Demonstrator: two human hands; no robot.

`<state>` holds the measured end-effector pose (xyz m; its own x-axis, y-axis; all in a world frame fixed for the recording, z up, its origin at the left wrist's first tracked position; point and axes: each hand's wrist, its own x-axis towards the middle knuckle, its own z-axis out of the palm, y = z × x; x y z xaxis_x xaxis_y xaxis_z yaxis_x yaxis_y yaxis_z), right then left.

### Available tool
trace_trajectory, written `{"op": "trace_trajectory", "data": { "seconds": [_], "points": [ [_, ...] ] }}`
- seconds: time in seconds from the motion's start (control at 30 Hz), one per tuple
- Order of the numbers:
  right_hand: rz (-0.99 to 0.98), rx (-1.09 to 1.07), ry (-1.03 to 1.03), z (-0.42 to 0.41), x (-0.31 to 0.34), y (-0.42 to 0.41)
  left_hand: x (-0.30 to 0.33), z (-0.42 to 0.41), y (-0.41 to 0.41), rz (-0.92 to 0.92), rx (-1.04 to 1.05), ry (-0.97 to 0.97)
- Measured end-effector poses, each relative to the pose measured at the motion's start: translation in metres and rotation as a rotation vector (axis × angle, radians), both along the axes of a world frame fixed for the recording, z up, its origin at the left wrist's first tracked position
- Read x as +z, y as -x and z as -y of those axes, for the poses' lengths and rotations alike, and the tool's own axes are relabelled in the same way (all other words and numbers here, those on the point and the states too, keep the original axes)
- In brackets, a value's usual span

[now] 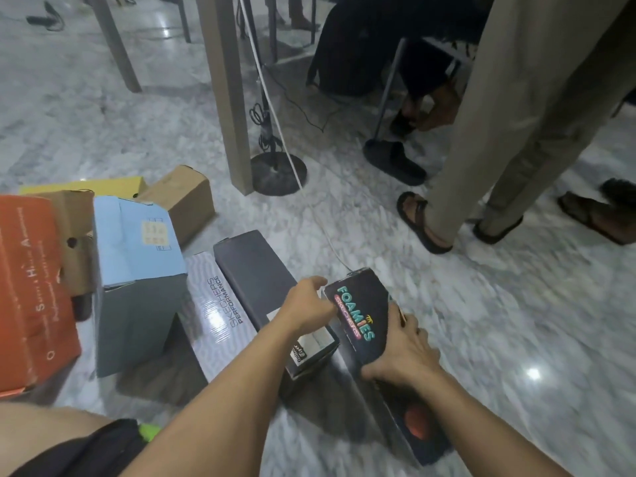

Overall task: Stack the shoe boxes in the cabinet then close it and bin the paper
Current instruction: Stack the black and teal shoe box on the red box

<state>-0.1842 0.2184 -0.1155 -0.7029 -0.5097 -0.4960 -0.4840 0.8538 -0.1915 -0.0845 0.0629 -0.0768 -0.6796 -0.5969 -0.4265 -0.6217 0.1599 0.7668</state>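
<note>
Glossy marble floor (481, 321), seemingly cardboard boxes (137, 242)

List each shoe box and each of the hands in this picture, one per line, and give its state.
Foamies box: closed, tilted, gripped by both hands.
Left hand: fingers on the Foamies box's left edge.
Right hand: clasping the Foamies box's near right side.
Plain black box: closed, lying on the floor.
Skechers Performance box: closed, lying flat.
Light blue box: closed, standing on end.
Orange box: closed, tilted.
Brown carton: closed, on the floor.
</note>
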Motion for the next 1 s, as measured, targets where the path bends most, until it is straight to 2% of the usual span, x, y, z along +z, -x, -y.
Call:
{"op": "trace_trajectory", "data": {
  "seconds": [0.1, 0.17, 0.23, 0.33, 0.43, 0.53, 0.63, 0.77, 0.87, 1.0],
  "points": [
    [-0.018, 0.169, 0.079, 0.003, 0.002, 0.020, 0.001, 0.001, 0.004, 0.009, -0.020, -0.004],
    [-0.030, 0.138, 0.140, -0.007, 0.002, 0.028, 0.000, 0.002, 0.009, -0.005, -0.027, -0.025],
    [-0.071, -0.059, 0.207, -0.023, 0.000, 0.029, 0.000, 0.003, 0.012, -0.006, -0.029, -0.063],
    [-0.106, -0.483, 0.250, -0.045, -0.008, 0.031, -0.006, 0.007, 0.017, 0.026, -0.029, -0.117],
    [0.011, -0.803, 0.322, -0.058, -0.013, 0.041, -0.013, 0.010, 0.021, 0.062, -0.048, -0.134],
    [0.216, -0.998, 0.471, -0.063, -0.021, 0.055, -0.013, 0.011, 0.024, 0.085, -0.050, -0.164],
    [0.272, -1.066, 0.559, -0.063, -0.017, 0.060, -0.010, 0.012, 0.027, 0.089, 0.013, -0.177],
    [0.080, -1.078, 0.626, -0.060, 0.003, 0.061, 0.003, 0.010, 0.028, 0.018, 0.158, -0.178],
    [-0.010, -1.165, 0.767, -0.057, 0.025, 0.066, 0.011, 0.014, 0.029, -0.062, 0.241, -0.200],
    [0.217, -1.307, 0.949, -0.051, 0.063, 0.068, 0.025, 0.027, 0.022, -0.146, 0.366, -0.207]
  ]
}}
